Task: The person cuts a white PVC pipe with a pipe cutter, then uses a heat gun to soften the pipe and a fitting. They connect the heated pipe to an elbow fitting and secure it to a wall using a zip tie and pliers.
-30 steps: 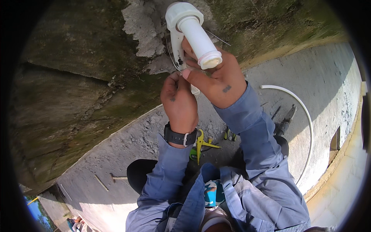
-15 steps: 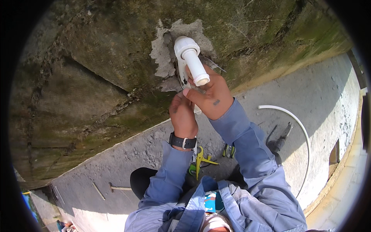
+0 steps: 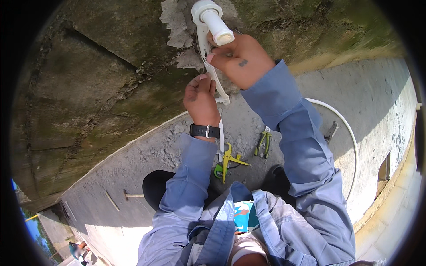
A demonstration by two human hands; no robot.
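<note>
Below the white coupling nut (image 3: 205, 9), the white pipe (image 3: 202, 37) is grasped by the right hand (image 3: 245, 62); lower, the left hand (image 3: 202, 101) is curled, its hold untellable. Adjusting seems underway; steady support seems required.

Right up close to the mossy wall (image 3: 97, 84), working at a slim white pipe (image 3: 222, 91)!
Gripping the pipe just below the white fitting (image 3: 214, 23) with the right hand (image 3: 244, 60), bunching the left hand (image 3: 203, 101) lower down, close beside it, contact hard to tell; below, green-handled pliers (image 3: 264, 144).
</note>
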